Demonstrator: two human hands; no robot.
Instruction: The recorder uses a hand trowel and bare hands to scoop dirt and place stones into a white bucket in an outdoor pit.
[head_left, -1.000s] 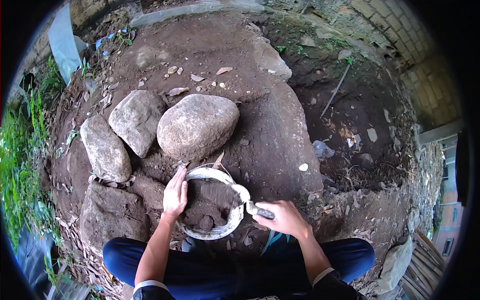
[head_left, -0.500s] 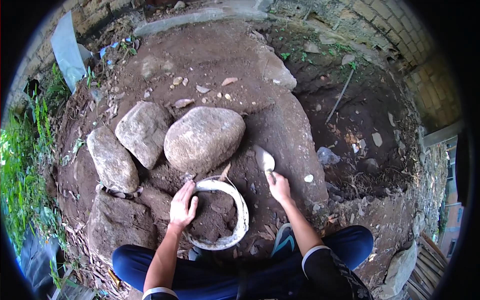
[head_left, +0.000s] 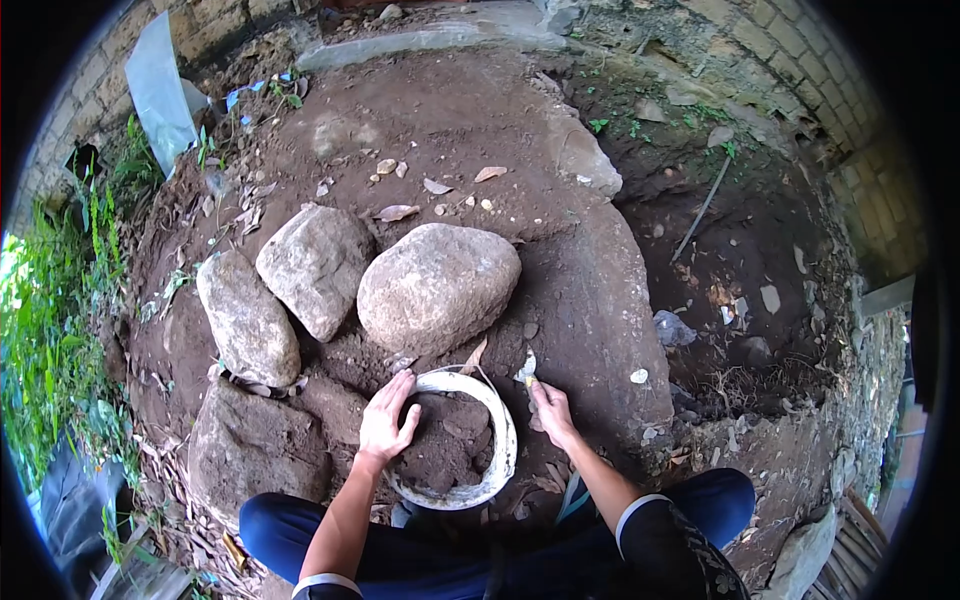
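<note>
A white bucket, its rim smeared with dirt, stands in front of me with dark brown soil inside. My left hand lies against the bucket's left rim, fingers stretched out and thumb apart. To the right of the bucket, my right hand grips a small trowel; its handle is mostly hidden in the fist. The blade points away from me and is turned so that little of its face shows. Just beyond the bucket sits a large rounded stone, with a dry leaf between them.
Two more big stones lie on the left, with a broad rock nearer me. At the right, a concrete ledge borders a lower dirt patch holding a thin stick. Green plants grow far left.
My right hand has drawn the trowel nearer to me and closer to the bucket, and its blade has turned. The left hand stays at the rim. The whole view has shifted slightly.
</note>
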